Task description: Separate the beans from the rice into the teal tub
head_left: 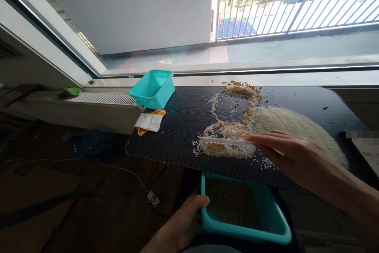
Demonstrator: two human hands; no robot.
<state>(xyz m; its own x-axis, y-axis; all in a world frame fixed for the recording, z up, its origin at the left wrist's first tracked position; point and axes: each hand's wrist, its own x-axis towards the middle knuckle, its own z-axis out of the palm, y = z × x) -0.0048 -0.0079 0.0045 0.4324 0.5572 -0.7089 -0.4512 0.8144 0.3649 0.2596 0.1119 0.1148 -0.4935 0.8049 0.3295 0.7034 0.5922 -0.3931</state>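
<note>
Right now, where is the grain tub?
The tub is low in the head view, right of centre, below the table edge, the left hand on its rim.

Metal railing [303, 4] beyond a white window frame [53, 20], green item [73, 91] on a radiator [103, 98], pale cable [118, 167]

Right hand [278, 148] has a thin pale strip [222, 141] down over the mixed white and golden grains [217, 149] on a dark table [180, 134], left hand [185, 215] gripping a teal bin [271, 209].
</note>
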